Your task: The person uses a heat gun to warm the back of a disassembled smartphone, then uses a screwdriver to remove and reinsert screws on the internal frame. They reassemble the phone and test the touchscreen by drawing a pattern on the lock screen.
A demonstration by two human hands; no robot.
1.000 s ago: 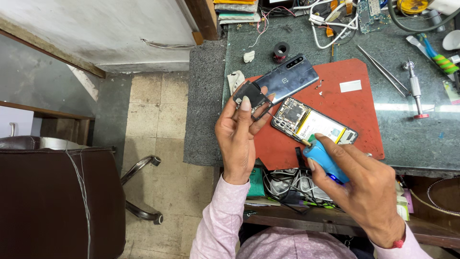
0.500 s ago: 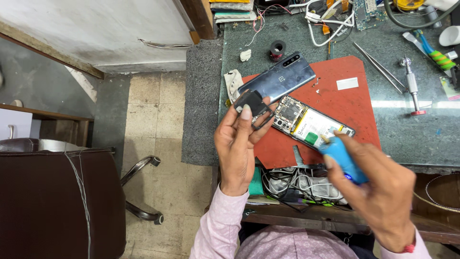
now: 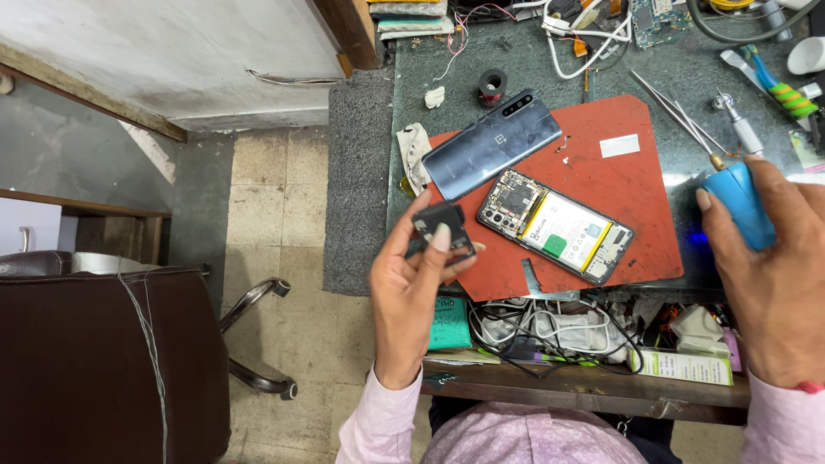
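Observation:
My left hand (image 3: 417, 292) pinches a small black phone cover plate (image 3: 443, 230) between thumb and fingers, above the left edge of the red work mat (image 3: 619, 202). On the mat lies an opened phone (image 3: 555, 226) with its battery and circuit board showing. Its grey back cover (image 3: 491, 144) rests just behind it. My right hand (image 3: 773, 275) grips a blue electric screwdriver (image 3: 737, 199) at the right side of the table, tip pointing away from me.
Tweezers (image 3: 675, 116), a precision screwdriver (image 3: 737, 127), a black tape roll (image 3: 492, 84) and tangled cables (image 3: 584, 26) lie on the grey desk (image 3: 687, 73). A shelf under the desk holds cables and boxes (image 3: 550, 331). A brown chair (image 3: 103, 361) stands at the left.
My right hand has carried the blue screwdriver from the near edge of the mat out to the right. My left hand has lowered slightly with the black plate.

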